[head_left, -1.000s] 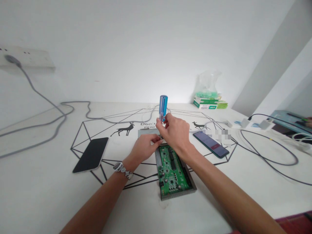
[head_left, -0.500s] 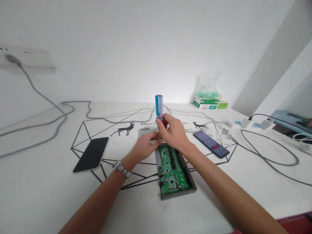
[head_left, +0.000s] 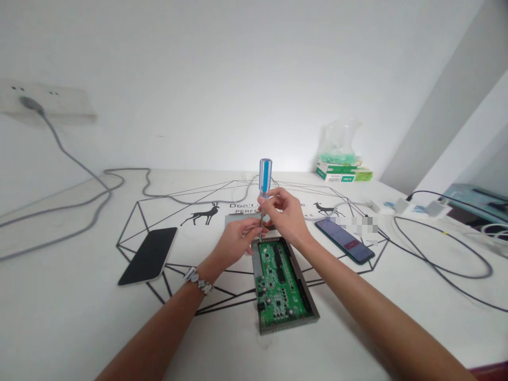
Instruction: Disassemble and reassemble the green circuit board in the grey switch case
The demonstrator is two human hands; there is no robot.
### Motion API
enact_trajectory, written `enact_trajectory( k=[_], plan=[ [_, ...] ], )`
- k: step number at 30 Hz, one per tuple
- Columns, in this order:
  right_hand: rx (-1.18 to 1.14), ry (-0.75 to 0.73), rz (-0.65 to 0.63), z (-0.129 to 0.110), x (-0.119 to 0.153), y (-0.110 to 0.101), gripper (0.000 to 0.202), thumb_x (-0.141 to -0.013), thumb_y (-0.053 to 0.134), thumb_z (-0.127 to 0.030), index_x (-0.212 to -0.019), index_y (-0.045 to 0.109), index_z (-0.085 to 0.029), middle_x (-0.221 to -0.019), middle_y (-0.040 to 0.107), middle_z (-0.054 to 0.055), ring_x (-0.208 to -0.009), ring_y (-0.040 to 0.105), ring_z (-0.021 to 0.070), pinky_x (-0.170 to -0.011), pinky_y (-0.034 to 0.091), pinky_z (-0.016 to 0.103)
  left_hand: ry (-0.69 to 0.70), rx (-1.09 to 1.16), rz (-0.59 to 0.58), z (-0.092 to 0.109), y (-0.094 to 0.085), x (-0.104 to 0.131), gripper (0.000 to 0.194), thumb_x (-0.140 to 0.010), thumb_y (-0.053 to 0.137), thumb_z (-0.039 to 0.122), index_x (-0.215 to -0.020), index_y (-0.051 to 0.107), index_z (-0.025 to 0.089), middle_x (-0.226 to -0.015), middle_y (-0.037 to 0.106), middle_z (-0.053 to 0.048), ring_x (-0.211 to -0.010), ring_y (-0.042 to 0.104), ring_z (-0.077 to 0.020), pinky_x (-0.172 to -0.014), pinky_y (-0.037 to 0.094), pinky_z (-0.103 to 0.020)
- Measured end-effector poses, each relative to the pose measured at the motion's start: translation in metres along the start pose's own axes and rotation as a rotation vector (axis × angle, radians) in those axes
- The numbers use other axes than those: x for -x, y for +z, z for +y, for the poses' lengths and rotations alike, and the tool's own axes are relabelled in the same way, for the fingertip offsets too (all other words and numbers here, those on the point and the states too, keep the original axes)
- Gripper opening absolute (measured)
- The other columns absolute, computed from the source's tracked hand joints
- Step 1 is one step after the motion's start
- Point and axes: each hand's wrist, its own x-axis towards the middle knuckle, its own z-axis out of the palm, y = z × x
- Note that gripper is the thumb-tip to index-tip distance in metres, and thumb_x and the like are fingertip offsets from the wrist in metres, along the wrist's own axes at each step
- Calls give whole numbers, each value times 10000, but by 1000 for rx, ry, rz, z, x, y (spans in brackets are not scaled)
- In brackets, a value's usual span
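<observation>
**Screwdriver held upright at the far edge of an open circuit board case**

Head view: the right hand [head_left: 286, 216] is closed around the lower part of a blue-handled screwdriver [head_left: 264, 180], fingers curled on the handle's base, so that only the upper handle stands clear above the knuckles. The tool is upright, with its thin shaft running down between the two hands to the far left corner of the circuit board [head_left: 281, 283]. The tip itself is hidden behind the fingers, so whether it sits in a screw cannot be told. The left hand [head_left: 237, 242] is pinched closed near the shaft, fingertips meeting at or just beside it; what they grip, if anything beyond the shaft, is too small to make out. A wristwatch [head_left: 198, 280] is on the left wrist.

The green board lies in a grey metal case [head_left: 288, 324] on the white table [head_left: 59, 312], in front of the person. A grey flat piece behind the hands is mostly covered by them. A dark phone [head_left: 150, 255] lies face up well to the left, and a second phone [head_left: 345, 241] lies near the right forearm; a patch beside it is blurred out. Grey cables [head_left: 79, 203] trail from a wall socket at the left. Boxes under a clear bag [head_left: 342, 159] stand at the far edge. Things at the right edge are cut off by the frame.
</observation>
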Motion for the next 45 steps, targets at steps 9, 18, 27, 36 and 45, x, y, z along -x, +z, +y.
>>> enact_trajectory(
  k=[9, 18, 27, 36, 45],
  plan=[
    [294, -119, 125, -8, -4, 3, 385, -800, 719, -512, -671, 513, -214, -585, 600, -16, -508, 543, 117, -513, 449, 256, -61, 14, 66, 4, 2, 0, 352, -881, 620, 356, -1121, 719, 118, -1043, 771, -111, -920, 735, -258, -428, 573, -209],
    [220, -91, -9, -9, 0, -3, 365, -875, 614, -570, -810, 554, -216, -647, 641, 3, -563, 630, 156, -495, 499, 264, -47, 2, 90, 3, 3, 1, 327, -864, 643, 362, -1077, 759, 144, -1026, 775, -90, -839, 730, -234, -438, 580, -225],
    [119, -63, -13, 4, 16, -9, 325, -854, 673, -490, -997, 684, -199, -811, 737, 37, -759, 703, 186, -637, 569, 282, -42, -1, 119, 0, 5, 0, 325, -851, 678, 393, -1033, 762, 137, -958, 779, -85, -822, 734, -237, -436, 579, -228],
    [149, -63, 12, 13, 19, -4, 253, -870, 652, -420, -850, 716, -176, -776, 728, 44, -679, 656, 173, -633, 546, 290, -12, 32, 150, -9, 7, -1, 317, -851, 691, 392, -1018, 742, 127, -951, 764, -87, -809, 722, -216, -466, 598, -230],
    [258, -128, -36, 6, 25, -2, 240, -933, 559, -362, -966, 732, -199, -892, 770, 46, -763, 694, 191, -664, 517, 289, 13, 70, 104, -9, 10, -3, 360, -859, 670, 442, -1008, 722, 118, -979, 743, -98, -847, 717, -225, -436, 575, -210]
  ],
)
